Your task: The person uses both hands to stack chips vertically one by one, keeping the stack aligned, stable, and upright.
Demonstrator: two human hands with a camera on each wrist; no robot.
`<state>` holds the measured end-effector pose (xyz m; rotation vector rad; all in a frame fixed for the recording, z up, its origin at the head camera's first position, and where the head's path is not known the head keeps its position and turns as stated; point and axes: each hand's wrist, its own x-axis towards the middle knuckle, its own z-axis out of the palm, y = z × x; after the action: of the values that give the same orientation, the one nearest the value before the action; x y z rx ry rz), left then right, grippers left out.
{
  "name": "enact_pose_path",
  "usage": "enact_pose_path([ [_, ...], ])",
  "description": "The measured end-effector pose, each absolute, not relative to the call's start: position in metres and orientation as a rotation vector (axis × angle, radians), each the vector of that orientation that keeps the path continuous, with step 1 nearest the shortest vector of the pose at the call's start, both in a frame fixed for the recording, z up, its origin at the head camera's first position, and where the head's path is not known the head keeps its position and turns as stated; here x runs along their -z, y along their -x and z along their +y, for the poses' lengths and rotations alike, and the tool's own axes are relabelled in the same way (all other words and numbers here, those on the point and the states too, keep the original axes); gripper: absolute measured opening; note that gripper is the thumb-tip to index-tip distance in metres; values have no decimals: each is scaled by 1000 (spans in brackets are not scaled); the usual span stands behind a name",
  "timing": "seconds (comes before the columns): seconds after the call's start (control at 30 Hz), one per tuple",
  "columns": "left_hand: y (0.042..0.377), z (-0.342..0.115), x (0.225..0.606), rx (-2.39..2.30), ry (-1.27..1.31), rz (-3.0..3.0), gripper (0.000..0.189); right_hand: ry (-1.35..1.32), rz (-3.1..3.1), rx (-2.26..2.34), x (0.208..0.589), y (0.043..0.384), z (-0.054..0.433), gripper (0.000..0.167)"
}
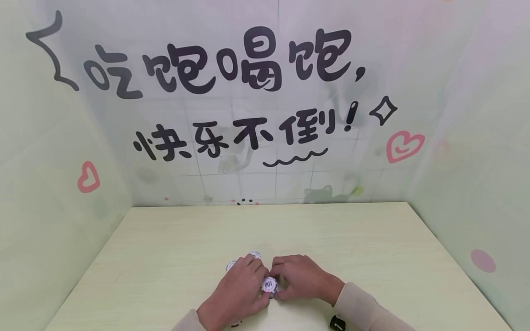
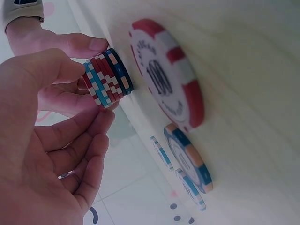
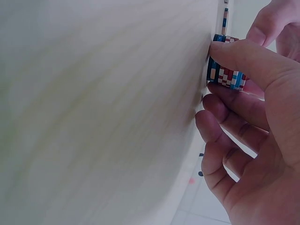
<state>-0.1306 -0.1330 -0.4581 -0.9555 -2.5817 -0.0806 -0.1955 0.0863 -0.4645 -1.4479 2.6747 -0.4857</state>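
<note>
A short stack of poker chips (image 1: 269, 286) stands on the table between both hands, its top chip marked 100. In the left wrist view the stack (image 2: 108, 78) shows dark blue chips at the bottom, red and white ones in the middle, and light blue and red near the top. My left hand (image 1: 243, 289) pinches the upper part with thumb and fingers. The right hand (image 1: 304, 279) grips lower down, its thumb and fingers on opposite sides of the stack (image 3: 227, 70), near the tabletop.
A loose red-and-white chip (image 2: 166, 75), a blue-and-orange chip (image 2: 187, 159) and two light blue chips lie around the left hand. By the right sleeve (image 1: 360, 303) is a small black object (image 1: 337, 323). Printed walls enclose the pale table (image 1: 186, 239) at back and sides.
</note>
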Motion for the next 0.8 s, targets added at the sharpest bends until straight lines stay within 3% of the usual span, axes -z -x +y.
enact_pose_path([
  [0.8, 107, -162, 456, -18, 845, -2736, 41, 1467, 2657, 508, 466, 198, 87, 29],
])
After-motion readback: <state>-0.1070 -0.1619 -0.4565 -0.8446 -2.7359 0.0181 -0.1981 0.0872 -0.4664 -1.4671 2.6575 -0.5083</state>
